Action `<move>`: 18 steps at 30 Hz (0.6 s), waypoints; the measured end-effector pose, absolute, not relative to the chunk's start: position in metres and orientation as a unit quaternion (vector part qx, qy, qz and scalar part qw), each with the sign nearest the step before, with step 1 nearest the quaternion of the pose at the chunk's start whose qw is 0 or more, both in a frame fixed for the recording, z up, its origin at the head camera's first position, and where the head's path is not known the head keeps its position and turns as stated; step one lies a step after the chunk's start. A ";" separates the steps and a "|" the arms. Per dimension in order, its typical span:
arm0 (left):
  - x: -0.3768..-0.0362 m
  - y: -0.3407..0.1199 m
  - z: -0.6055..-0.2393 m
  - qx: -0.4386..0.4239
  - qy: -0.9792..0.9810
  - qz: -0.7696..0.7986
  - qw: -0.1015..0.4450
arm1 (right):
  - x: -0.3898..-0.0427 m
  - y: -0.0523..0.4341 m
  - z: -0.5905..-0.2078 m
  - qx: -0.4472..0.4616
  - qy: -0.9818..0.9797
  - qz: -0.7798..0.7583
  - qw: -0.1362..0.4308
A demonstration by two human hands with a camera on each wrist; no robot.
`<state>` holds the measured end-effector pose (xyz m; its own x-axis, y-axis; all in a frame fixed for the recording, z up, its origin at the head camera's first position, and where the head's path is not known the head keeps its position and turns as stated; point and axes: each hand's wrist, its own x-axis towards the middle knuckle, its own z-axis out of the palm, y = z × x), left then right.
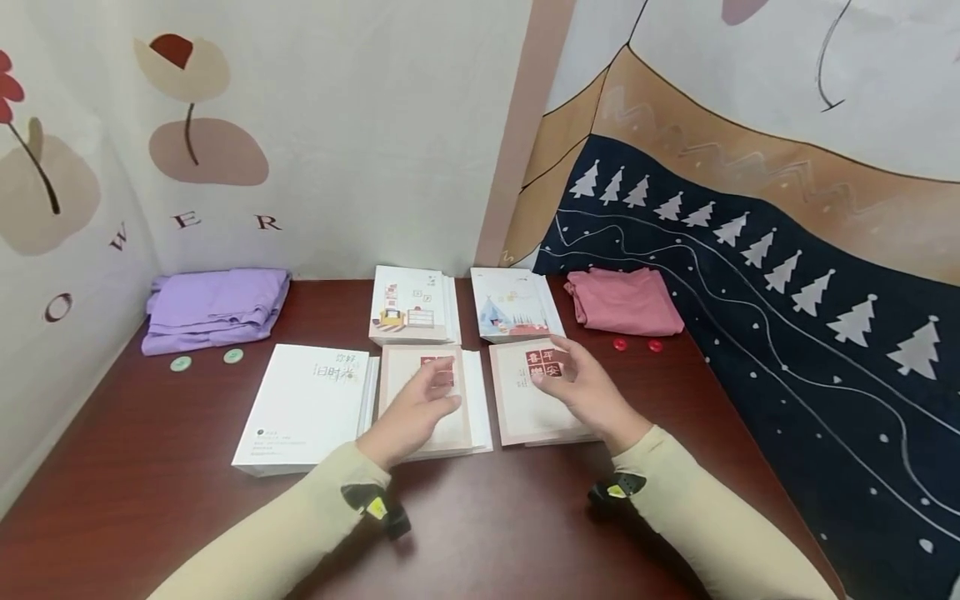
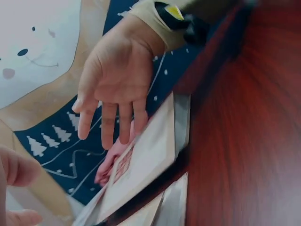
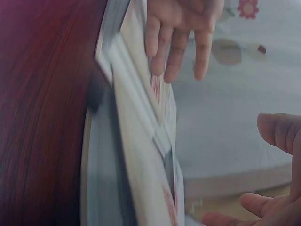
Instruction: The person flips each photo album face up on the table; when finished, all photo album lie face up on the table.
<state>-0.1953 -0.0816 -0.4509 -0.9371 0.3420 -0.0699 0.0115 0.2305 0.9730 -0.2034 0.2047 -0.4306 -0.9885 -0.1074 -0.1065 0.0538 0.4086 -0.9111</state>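
Note:
My left hand (image 1: 415, 412) hovers over a beige-covered album (image 1: 442, 437) in the front middle, its fingers slightly bent and holding nothing. To its right, my right hand (image 1: 596, 400) hangs over a second beige album (image 1: 525, 421) with a red square of characters, thumb and fingers apart. The left wrist view has the right hand (image 2: 120, 75) with its palm turned inward and fingers loosely extended. In the right wrist view the left hand (image 3: 183, 28) points down past the album's cover. A larger white album (image 1: 300, 417) lies left of the left hand.
Two smaller white albums (image 1: 408, 304) with drawings lie behind. A folded purple cloth (image 1: 213, 308) and two green buttons (image 1: 233, 356) are at the back left; a folded pink cloth (image 1: 624, 300) and two red buttons (image 1: 656, 346) at the back right. Printed curtains enclose the dark red table (image 1: 495, 533).

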 end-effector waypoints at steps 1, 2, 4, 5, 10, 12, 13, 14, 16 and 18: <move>-0.197 -0.076 -0.453 0.113 0.763 0.619 0.146 | -0.203 0.209 -0.431 -0.006 0.840 -0.538 0.075; -0.197 -0.072 -0.454 0.112 0.753 0.629 0.156 | -0.203 0.212 -0.432 0.002 0.841 -0.535 0.077; -0.200 -0.062 -0.457 0.103 0.740 0.640 0.178 | -0.202 0.219 -0.434 0.010 0.844 -0.529 0.082; -0.200 -0.058 -0.458 0.096 0.737 0.642 0.186 | -0.201 0.222 -0.435 0.011 0.845 -0.528 0.086; -0.202 -0.042 -0.456 0.077 0.723 0.645 0.234 | -0.199 0.237 -0.439 0.017 0.848 -0.519 0.106; -0.202 -0.036 -0.454 0.073 0.698 0.661 0.268 | -0.198 0.242 -0.440 0.027 0.850 -0.514 0.112; -0.202 -0.033 -0.453 0.070 0.684 0.668 0.283 | -0.198 0.244 -0.440 0.033 0.852 -0.510 0.113; -0.202 -0.030 -0.452 0.068 0.675 0.673 0.294 | -0.197 0.246 -0.439 0.035 0.853 -0.508 0.114; -0.202 -0.024 -0.453 0.056 0.651 0.690 0.313 | -0.198 0.249 -0.439 0.035 0.849 -0.515 0.113; -0.203 -0.017 -0.455 0.046 0.635 0.703 0.319 | -0.198 0.250 -0.440 0.032 0.845 -0.521 0.115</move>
